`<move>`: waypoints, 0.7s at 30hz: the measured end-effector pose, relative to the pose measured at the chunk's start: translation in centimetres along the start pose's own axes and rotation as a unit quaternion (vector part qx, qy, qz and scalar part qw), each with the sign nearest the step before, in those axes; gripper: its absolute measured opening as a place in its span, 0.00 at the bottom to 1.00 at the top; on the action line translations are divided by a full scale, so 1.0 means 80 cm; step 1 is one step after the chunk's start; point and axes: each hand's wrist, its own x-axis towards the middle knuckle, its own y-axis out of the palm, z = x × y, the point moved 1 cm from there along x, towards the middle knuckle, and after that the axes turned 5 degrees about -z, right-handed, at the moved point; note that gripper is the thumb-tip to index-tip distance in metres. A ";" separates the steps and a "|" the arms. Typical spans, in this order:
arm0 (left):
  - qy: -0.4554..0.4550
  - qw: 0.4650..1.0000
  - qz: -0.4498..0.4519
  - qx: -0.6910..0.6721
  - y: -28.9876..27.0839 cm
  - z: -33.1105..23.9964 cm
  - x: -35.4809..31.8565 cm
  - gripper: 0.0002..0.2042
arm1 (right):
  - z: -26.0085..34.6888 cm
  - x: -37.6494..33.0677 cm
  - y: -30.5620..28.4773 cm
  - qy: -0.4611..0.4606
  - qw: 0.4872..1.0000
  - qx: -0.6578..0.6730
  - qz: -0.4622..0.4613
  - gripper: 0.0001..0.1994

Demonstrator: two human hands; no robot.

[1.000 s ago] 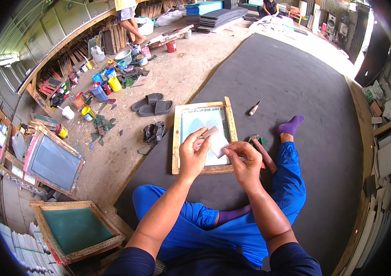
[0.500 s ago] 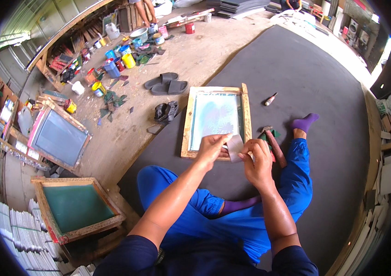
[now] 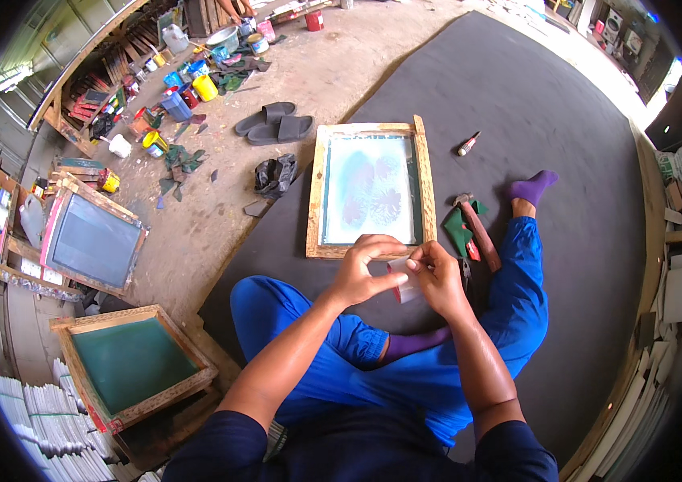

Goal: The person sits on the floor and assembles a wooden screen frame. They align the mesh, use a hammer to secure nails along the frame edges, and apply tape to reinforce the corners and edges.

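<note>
A small translucent strip point(image 3: 410, 291) with a reddish edge hangs from my right hand point(image 3: 440, 281), pinched between thumb and fingers. Close to its left edge, my left hand point(image 3: 359, 273) has its thumb stretched out and its fingers curved apart from it. Both hands are just past the near edge of a wooden-framed printing screen point(image 3: 316, 193), whose pale mesh carries a bluish leaf-like pattern. Right of my hands lie a hammer point(image 3: 482, 235), a green scrap point(image 3: 458, 231) and a small red item point(image 3: 472, 251), partly covered.
The dark sheet point(image 3: 534, 104) lies under me and the screen. A small pointed tube point(image 3: 469, 144) rests on it. Beyond its left edge are black sandals point(image 3: 280, 128), a black plastic bag point(image 3: 274, 174) and several paint cans point(image 3: 205, 87). Another framed screen point(image 3: 136, 361) stands lower left.
My left hand has let go of the strip and its fingers have spread. The strip has turned and now hangs from my right hand. The view has shifted slightly, moving the surroundings upward.
</note>
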 end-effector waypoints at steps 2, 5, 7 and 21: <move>-0.017 0.994 0.031 0.103 -0.004 -0.019 0.015 0.16 | 0.003 0.005 0.005 0.017 1.000 0.008 0.014 0.07; -0.031 0.990 0.024 0.136 -0.003 -0.026 0.026 0.11 | 0.000 0.011 0.008 0.018 1.000 0.016 0.013 0.07; -0.126 0.988 0.026 0.086 -0.003 -0.021 0.030 0.11 | -0.007 0.013 0.010 0.009 1.000 0.018 0.003 0.11; -0.277 0.951 -0.080 -0.109 0.003 0.030 0.024 0.08 | -0.059 -0.013 0.019 -0.189 0.970 -0.038 -0.149 0.31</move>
